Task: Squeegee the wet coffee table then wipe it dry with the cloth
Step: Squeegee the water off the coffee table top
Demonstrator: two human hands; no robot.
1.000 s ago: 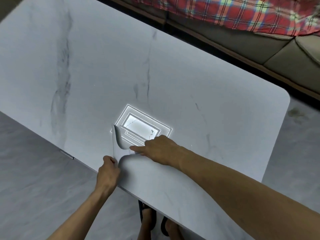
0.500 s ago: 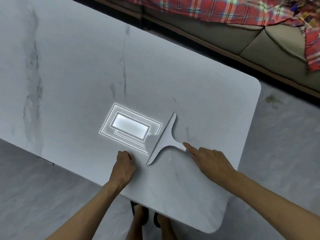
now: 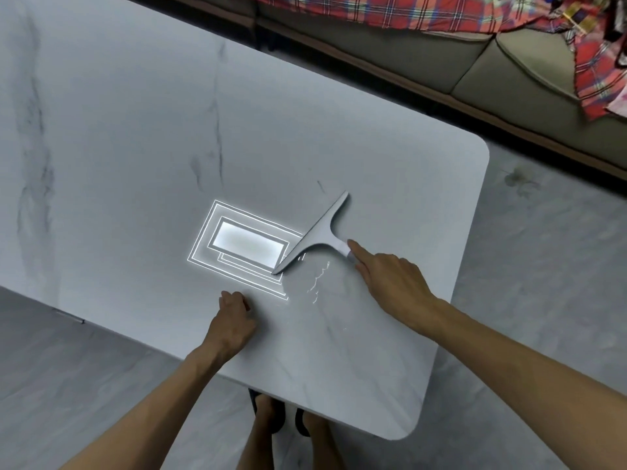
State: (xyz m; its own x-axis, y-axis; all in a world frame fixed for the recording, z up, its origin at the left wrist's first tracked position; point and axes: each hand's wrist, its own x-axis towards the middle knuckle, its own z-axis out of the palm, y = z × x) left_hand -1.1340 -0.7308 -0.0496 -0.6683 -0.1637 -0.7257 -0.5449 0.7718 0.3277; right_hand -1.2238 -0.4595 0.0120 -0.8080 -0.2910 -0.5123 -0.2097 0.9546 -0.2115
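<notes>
The grey marble-look coffee table (image 3: 135, 137) fills most of the head view. A grey T-shaped squeegee (image 3: 317, 234) lies with its blade on the top, slanting from near left to far right. My right hand (image 3: 390, 283) holds its handle end, index finger stretched along the handle. Thin bright water streaks (image 3: 317, 283) glisten just in front of the blade. My left hand (image 3: 232, 320) rests on the table near the front edge, fingers curled, nothing visible in it. No cloth is in view.
A ceiling light's bright reflection (image 3: 247, 247) sits left of the blade. A beige sofa (image 3: 509, 62) with a red plaid blanket (image 3: 390, 8) runs along the far side. Grey floor (image 3: 543, 266) surrounds the table's rounded right corners. My feet (image 3: 268, 418) show below the front edge.
The squeegee went from standing near the front edge beside my left hand to lying blade-down farther right. My left hand moved from the table's edge onto the top.
</notes>
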